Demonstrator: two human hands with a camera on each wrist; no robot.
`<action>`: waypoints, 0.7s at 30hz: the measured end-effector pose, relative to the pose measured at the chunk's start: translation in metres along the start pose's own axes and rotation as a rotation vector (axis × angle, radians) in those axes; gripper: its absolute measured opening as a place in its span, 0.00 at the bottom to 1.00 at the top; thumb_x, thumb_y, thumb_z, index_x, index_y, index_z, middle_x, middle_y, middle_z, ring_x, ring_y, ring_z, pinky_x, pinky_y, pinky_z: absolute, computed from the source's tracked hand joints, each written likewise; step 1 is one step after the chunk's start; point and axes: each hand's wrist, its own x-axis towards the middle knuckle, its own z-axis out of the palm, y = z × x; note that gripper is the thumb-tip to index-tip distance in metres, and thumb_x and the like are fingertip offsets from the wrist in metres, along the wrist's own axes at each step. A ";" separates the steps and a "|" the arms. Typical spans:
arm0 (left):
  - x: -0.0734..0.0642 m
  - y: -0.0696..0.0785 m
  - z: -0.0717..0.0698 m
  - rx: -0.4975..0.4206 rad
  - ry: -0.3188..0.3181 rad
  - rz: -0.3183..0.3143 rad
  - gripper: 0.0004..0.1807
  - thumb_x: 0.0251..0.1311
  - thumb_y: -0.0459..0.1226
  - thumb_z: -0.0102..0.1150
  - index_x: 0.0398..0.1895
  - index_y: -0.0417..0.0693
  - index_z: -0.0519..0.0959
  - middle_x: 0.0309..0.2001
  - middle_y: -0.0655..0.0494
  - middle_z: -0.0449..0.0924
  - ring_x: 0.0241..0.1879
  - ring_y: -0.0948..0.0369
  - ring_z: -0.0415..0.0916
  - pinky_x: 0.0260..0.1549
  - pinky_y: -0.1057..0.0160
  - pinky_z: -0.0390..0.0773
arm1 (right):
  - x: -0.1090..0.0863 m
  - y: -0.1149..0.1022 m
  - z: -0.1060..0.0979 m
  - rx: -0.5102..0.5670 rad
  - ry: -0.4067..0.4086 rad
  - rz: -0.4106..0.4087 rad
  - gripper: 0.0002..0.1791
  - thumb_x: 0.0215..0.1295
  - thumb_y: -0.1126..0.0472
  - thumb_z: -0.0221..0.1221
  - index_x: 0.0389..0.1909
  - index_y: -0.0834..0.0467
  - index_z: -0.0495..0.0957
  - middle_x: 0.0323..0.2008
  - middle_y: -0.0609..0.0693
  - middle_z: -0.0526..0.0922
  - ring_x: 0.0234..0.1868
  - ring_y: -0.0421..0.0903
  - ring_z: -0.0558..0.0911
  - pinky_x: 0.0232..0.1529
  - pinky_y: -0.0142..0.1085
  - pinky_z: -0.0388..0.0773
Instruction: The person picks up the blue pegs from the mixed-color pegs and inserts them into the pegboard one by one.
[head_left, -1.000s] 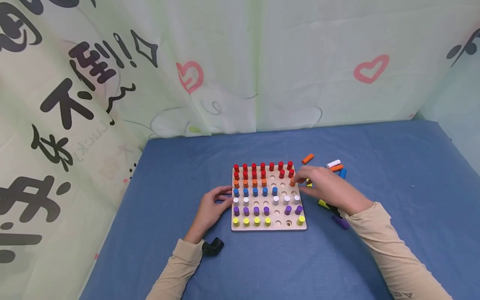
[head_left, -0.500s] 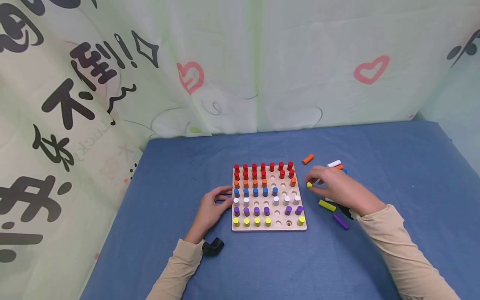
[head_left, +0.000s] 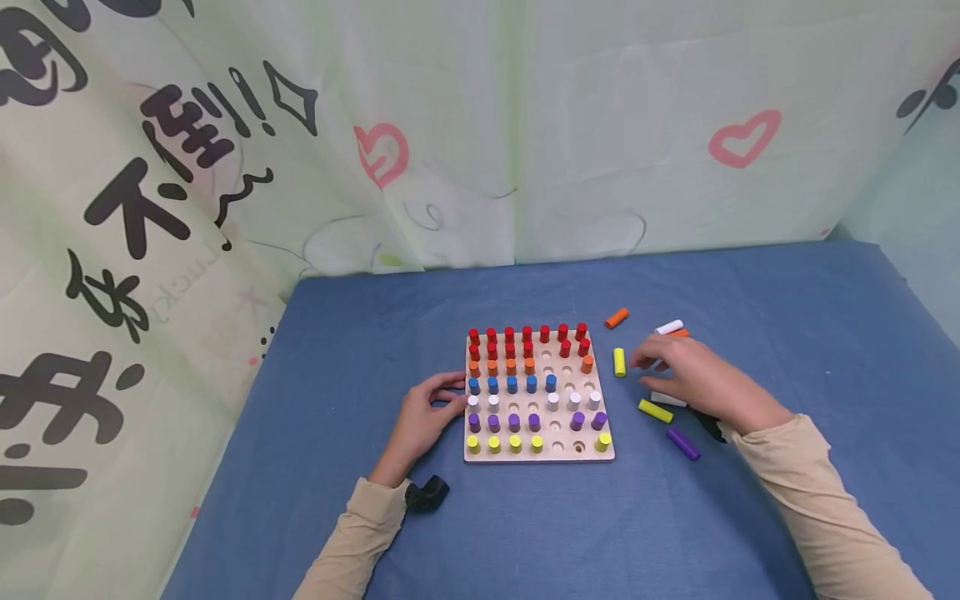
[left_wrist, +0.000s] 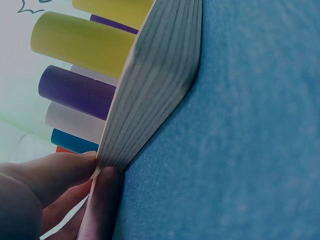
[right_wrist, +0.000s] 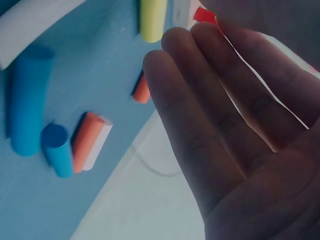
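A pale wooden pegboard (head_left: 517,457) lies on the blue cloth, with rows of red, orange, blue, white, purple and yellow pegs and some bare holes. At its left edge my left hand (head_left: 422,419) grips the board, thumb near the top rim and a finger along the side wall (left_wrist: 150,85). My right hand (head_left: 693,375) is to the right of the board, over loose pegs, fingers slightly bent and holding nothing. Closest to its fingertips lies a yellow peg (head_left: 618,362). An orange peg (head_left: 587,364) stands at the right end of the orange row.
Around the right hand lie another yellow peg (head_left: 656,411), a white peg (head_left: 668,399) and a purple peg (head_left: 683,444). Farther back are an orange peg (head_left: 617,317) and a white peg (head_left: 670,327). Blue pegs (right_wrist: 30,100) show in the right wrist view. A printed curtain (head_left: 600,167) hangs behind.
My right hand has let go of the orange peg, which stands in the board, and moved right past the yellow peg, now in full sight. The left hand has stayed put.
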 end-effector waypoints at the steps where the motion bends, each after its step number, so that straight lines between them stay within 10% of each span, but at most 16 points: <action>1: 0.000 0.000 0.000 -0.002 0.001 -0.005 0.20 0.64 0.36 0.65 0.60 0.47 0.79 0.51 0.51 0.83 0.43 0.59 0.81 0.43 0.60 0.82 | -0.001 0.001 0.000 -0.001 -0.001 0.005 0.12 0.54 0.73 0.69 0.40 0.62 0.83 0.38 0.51 0.84 0.39 0.49 0.84 0.43 0.47 0.82; 21: 0.001 -0.001 0.000 0.002 0.011 0.008 0.20 0.63 0.34 0.64 0.59 0.47 0.79 0.51 0.52 0.84 0.42 0.60 0.82 0.41 0.63 0.81 | -0.015 0.028 -0.002 -0.067 -0.053 0.136 0.13 0.53 0.70 0.70 0.41 0.65 0.83 0.40 0.55 0.86 0.43 0.55 0.83 0.46 0.53 0.79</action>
